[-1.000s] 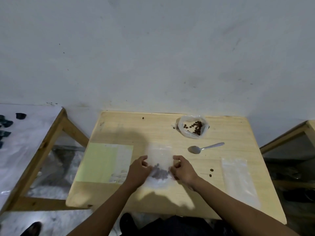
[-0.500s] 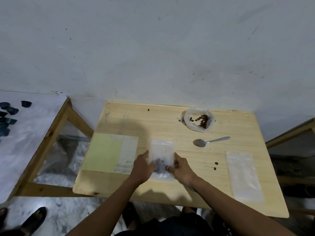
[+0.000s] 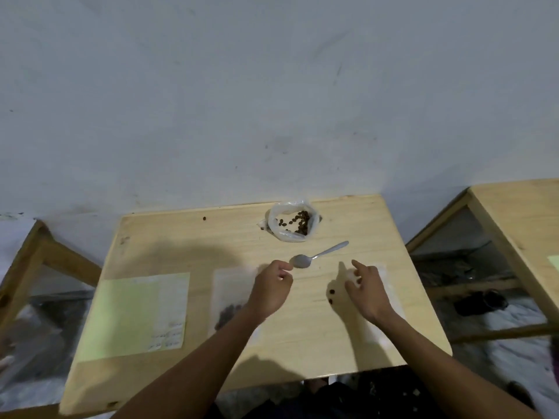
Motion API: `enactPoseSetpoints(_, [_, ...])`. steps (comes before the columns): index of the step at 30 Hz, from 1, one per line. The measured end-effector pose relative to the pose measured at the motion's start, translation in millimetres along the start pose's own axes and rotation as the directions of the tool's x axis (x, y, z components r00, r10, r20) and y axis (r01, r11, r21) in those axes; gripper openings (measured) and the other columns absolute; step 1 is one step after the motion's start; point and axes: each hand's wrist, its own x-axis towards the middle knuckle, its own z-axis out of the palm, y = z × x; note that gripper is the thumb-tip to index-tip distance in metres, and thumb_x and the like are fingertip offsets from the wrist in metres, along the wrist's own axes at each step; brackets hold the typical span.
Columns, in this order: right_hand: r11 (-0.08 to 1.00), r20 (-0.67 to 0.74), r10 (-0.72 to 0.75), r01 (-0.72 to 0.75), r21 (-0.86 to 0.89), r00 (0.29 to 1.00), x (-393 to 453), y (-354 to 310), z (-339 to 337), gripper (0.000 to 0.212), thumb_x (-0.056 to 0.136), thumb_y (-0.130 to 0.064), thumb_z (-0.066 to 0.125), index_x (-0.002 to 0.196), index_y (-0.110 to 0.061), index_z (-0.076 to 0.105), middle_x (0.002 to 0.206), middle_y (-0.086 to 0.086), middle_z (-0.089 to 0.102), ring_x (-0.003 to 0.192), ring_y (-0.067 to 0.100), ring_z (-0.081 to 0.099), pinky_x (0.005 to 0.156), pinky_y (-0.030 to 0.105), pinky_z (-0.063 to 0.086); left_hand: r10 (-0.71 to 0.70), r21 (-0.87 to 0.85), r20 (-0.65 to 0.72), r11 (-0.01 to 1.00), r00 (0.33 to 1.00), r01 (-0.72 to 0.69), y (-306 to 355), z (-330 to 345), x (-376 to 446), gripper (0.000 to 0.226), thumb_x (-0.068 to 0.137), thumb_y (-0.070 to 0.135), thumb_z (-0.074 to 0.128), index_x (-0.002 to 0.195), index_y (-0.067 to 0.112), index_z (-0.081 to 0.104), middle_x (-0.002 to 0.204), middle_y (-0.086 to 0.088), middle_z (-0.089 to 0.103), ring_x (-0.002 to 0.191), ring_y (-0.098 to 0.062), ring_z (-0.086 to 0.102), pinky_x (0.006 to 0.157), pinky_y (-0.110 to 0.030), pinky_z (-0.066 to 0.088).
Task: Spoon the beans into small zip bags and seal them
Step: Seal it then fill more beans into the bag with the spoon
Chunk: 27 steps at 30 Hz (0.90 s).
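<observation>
Standing behind the seated person, looking down on the wooden surface [image 3: 187,246]. Left hand [image 3: 270,290] hovers above the middle of it, fingers [image 3: 282,269] loosely curled, holding nothing; the knuckles sit just short of the spoon's bowl, not touching as far as I can tell. Spoon [image 3: 316,257] lies flat, bowl toward the left hand, handle angled up and to the right.

Filled zip bag [image 3: 231,300] lies flat under and to the left of the left wrist, a dark clump of beans in its lower part; whether its top is sealed cannot be told. The hand is past it, not on it.

Right hand [image 3: 367,290] reaches over a stack of empty zip bags [image 3: 390,300] at the right side, fingers [image 3: 357,266] spread and relaxed; they seem to rest on or just above the stack's top edge. Motion blur, no clear grip.

Two loose beans [image 3: 331,296] lie on the wood just left of the right hand.

Open plastic bag of beans [image 3: 292,222] sits near the far edge, beyond the spoon. One stray bean [image 3: 204,218] further left. Green sheet of paper [image 3: 133,313] lies at the left of the surface.
</observation>
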Motion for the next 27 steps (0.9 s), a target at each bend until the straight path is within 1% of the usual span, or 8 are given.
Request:
enactPoseSetpoints(4, [0.969,-0.071,0.208,-0.215,-0.120,0.976,3,44,-29,0.058,0.092,-0.024,0.056,0.146,-0.015,0.036,0.137,0.017,0.041,0.124,0.037,0.041,0.100,0.042,0.039,-0.236,-0.194,0.333,0.930,0.913,0.311,27,59,4,0.024,0.090,0.015,0.056,0.114,0.015,0.058,0.099,-0.001,0.062,0.077,-0.016,0.061,0.065,-0.026,0.048])
enactPoseSetpoints(8, [0.929,-0.053,0.326,-0.330,-0.167,0.944,-4,65,-36,0.055,0.091,-0.029,0.056,0.142,-0.020,0.037,0.140,0.013,0.030,0.128,0.036,0.031,0.102,0.046,0.037,-0.331,-0.135,0.489,0.885,0.807,0.445,44,104,-1,0.020,0.091,0.021,0.057,0.111,0.019,0.052,0.100,-0.003,0.055,0.087,-0.019,0.052,0.069,-0.027,0.049])
enactPoseSetpoints(12, [0.933,-0.008,0.319,-0.315,-0.174,0.948,-8,75,-32,0.051,0.093,-0.030,0.053,0.141,-0.020,0.038,0.141,0.012,0.027,0.130,0.034,0.029,0.104,0.045,0.036,-0.373,-0.035,0.454,0.900,0.809,0.435,47,136,-1,0.059,0.091,0.027,0.056,0.144,0.013,0.034,0.140,-0.007,0.044,0.101,-0.018,0.048,0.077,-0.028,0.051])
enactPoseSetpoints(15, [0.942,-0.008,0.301,-0.299,-0.152,0.954,-9,77,-32,0.053,0.093,-0.030,0.052,0.142,-0.020,0.035,0.142,0.013,0.027,0.129,0.034,0.029,0.103,0.045,0.037,-0.373,-0.057,0.424,0.898,0.825,0.435,50,144,-4,0.063,0.094,0.024,0.054,0.150,0.012,0.025,0.145,-0.002,0.037,0.109,-0.019,0.047,0.093,-0.032,0.048])
enactPoseSetpoints(21, [0.953,-0.094,0.275,-0.284,-0.102,0.957,-11,72,-30,0.055,0.094,-0.035,0.052,0.144,-0.022,0.035,0.142,0.010,0.035,0.130,0.034,0.033,0.103,0.046,0.036,-0.298,-0.051,0.317,0.943,0.901,0.329,47,145,-8,0.066,0.090,0.024,0.053,0.150,0.020,0.025,0.147,-0.003,0.037,0.125,-0.023,0.046,0.094,-0.031,0.043])
enactPoseSetpoints(23, [0.974,-0.178,0.215,-0.197,0.114,0.960,-11,63,-29,0.036,0.095,-0.033,0.053,0.128,-0.022,0.048,0.126,0.005,0.050,0.119,0.031,0.047,0.095,0.044,0.042,-0.216,-0.108,0.221,0.964,0.951,0.244,48,139,-9,0.056,0.090,0.020,0.052,0.143,0.023,0.033,0.139,-0.001,0.043,0.119,-0.020,0.050,0.089,-0.029,0.043])
enactPoseSetpoints(25, [0.903,-0.213,0.188,-0.084,0.421,0.959,-12,45,-33,0.015,0.096,-0.027,0.055,0.105,-0.016,0.053,0.102,0.002,0.058,0.097,0.025,0.056,0.078,0.034,0.047,-0.115,-0.160,0.098,0.979,0.989,0.130,53,125,-10,0.039,0.091,0.015,0.051,0.128,0.025,0.042,0.122,0.000,0.052,0.105,-0.017,0.055,0.081,-0.027,0.045])
enactPoseSetpoints(27, [0.831,-0.192,0.142,-0.012,0.556,0.971,-11,22,-40,0.013,0.096,-0.021,0.056,0.092,-0.008,0.053,0.086,0.001,0.056,0.082,0.020,0.054,0.069,0.029,0.043,-0.009,-0.166,-0.034,0.986,0.999,0.003,58,104,-8,0.026,0.094,0.014,0.051,0.116,0.025,0.046,0.101,0.004,0.058,0.090,-0.014,0.058,0.073,-0.027,0.047])
